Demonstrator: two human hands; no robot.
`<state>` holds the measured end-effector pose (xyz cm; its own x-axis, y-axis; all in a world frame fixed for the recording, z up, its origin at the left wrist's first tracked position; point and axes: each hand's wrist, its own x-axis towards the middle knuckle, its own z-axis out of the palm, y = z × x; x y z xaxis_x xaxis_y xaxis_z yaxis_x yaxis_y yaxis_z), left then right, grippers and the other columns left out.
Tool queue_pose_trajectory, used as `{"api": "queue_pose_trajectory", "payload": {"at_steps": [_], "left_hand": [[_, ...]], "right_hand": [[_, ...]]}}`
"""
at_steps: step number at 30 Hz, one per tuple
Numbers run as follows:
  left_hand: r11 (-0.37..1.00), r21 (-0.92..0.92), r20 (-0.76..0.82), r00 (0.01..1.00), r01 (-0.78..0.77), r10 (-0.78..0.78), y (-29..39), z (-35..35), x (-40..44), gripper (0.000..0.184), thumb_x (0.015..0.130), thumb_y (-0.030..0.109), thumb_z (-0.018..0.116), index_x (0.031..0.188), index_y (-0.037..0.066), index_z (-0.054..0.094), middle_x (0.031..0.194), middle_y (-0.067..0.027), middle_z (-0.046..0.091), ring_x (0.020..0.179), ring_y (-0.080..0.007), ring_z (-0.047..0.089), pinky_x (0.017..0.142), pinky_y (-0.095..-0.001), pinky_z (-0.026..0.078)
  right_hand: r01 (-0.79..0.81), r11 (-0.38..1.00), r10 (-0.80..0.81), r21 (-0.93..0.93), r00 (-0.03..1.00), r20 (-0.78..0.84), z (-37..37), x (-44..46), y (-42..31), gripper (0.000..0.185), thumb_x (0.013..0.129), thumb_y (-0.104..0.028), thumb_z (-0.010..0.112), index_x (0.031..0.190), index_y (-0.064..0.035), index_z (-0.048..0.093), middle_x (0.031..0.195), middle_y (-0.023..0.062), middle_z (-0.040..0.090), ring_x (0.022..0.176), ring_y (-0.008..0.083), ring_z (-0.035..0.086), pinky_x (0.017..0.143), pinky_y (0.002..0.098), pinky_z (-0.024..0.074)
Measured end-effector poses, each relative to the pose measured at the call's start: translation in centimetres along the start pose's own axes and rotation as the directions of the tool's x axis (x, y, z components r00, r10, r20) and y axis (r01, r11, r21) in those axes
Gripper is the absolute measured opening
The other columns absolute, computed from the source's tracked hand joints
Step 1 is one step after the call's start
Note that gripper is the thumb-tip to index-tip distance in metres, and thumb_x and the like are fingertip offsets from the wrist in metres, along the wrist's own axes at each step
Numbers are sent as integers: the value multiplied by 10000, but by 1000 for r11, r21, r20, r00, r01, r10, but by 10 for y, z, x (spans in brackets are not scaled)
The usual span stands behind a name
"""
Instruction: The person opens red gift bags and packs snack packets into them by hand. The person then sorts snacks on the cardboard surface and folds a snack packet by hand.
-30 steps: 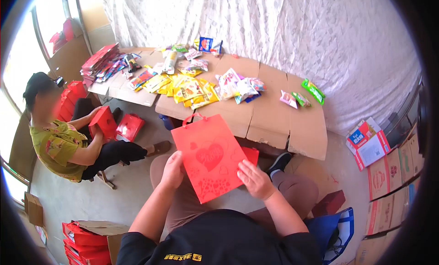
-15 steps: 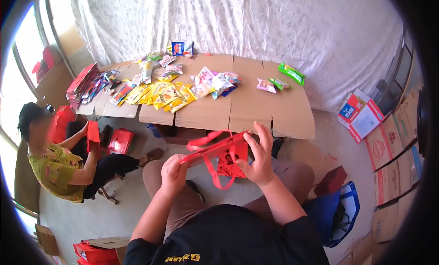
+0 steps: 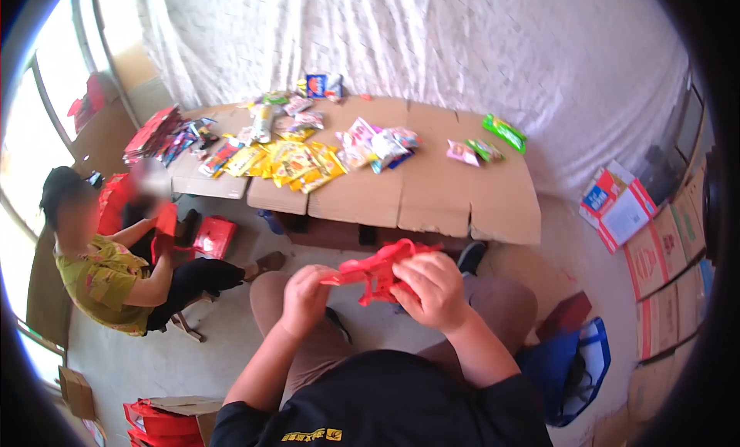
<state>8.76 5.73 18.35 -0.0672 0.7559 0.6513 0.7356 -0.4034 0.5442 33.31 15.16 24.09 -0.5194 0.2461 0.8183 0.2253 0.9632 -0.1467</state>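
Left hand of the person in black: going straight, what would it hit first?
The left hand would first meet the red handled gift bag it holds; beyond, probably the near edge of the brown cardboard tabletop, though depth is unclear.

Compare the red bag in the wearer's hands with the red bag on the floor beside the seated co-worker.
The held bag is up between the left hand and right hand; the floor bag rests on the floor, no hand on it. The held bag looks narrow and blurred; the floor bag shows a broader face. Both are red.
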Motion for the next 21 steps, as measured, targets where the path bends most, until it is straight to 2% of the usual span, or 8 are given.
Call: {"api": "queue_pose_trajectory", "payload": {"at_steps": [5, 7, 8, 9, 10, 15, 17, 21], "left_hand": [[988, 34, 97, 984, -151, 147, 11, -1, 14, 159, 790, 12, 679, 945, 38, 654, 962, -130, 675, 909, -337, 648, 799, -423, 531], [989, 68, 125, 984, -133, 124, 3, 5, 8, 216, 805, 45, 687, 1018, 45, 652, 1016, -131, 663, 996, -333, 628, 864, -425, 517], [984, 102, 92, 986, -146, 137, -1, 7, 7, 298, 793, 67, 702, 1082, 40, 635, 1080, -146, 644, 1053, -344, 606, 908, -429, 506], [980, 118, 74, 986, -158, 150, 0, 6, 4, 381, 781, 88, 718, 1145, 36, 619, 1144, -161, 625, 1110, -356, 584, 951, -433, 494], [974, 152, 57, 986, -167, 160, 2, 2, 4, 381, 781, 88, 718, 1145, 36, 619, 1144, -161, 625, 1110, -356, 584, 951, -433, 494], [900, 73, -263, 879, 430, -398, -25, 7, -25, 753, 810, 305, 789, 1393, -5, 428, 1353, -213, 465, 1266, -377, 462, 1073, -439, 397], [899, -1, -236, 873, 438, -426, -39, 9, -32, 819, 832, 333, 778, 1436, -16, 350, 1368, -243, 430, 1302, -375, 424, 1099, -434, 372], [794, -436, -191, 819, 423, -541, -60, 18, -38, 850, 889, 271, 736, 1486, -13, 203, 1322, -209, 481, 1248, -281, 504, 1072, -413, 411]], "right_hand": [[-3, 1000, 6, -7, 847, 531, -2, -9, 4, 225, 837, -257, 697, 954, -64, 687, 844, 120, 655, 765, 307, 642, 681, 407, 523], [-125, 978, 34, 164, 883, 469, 10, -16, 11, 285, 841, -239, 682, 1044, -39, 688, 919, 148, 684, 817, 364, 655, 748, 431, 538], [-155, 972, 29, 179, 828, 560, 14, -26, 20, 374, 889, -251, 655, 1199, -42, 628, 1118, 157, 673, 1003, 322, 659, 854, 401, 532], [-179, 963, 69, 200, 885, 460, 15, -23, 11, 198, 819, -157, 667, 969, -30, 690, 846, 165, 675, 765, 360, 653, 698, 436, 526], [-228, 941, 92, 249, 884, 459, 21, -30, 19, 349, 870, -249, 674, 1152, -44, 662, 1070, 159, 692, 983, 335, 667, 822, 440, 541], [-358, 836, 260, 416, 926, 273, 1, -24, -12, 169, 912, -80, 608, 1053, -2, 659, 916, 179, 682, 846, 333, 677, 741, 422, 526], [-621, 591, 377, 514, 776, 505, 0, -32, -9, 155, 902, -73, 607, 1015, 25, 648, 845, 154, 653, 827, 296, 667, 743, 403, 512], [-459, 677, 234, 575, 875, 423, 8, -39, -8, 137, 917, -101, 602, 972, 14, 649, 841, 115, 655, 786, 257, 647, 738, 373, 504]]}}
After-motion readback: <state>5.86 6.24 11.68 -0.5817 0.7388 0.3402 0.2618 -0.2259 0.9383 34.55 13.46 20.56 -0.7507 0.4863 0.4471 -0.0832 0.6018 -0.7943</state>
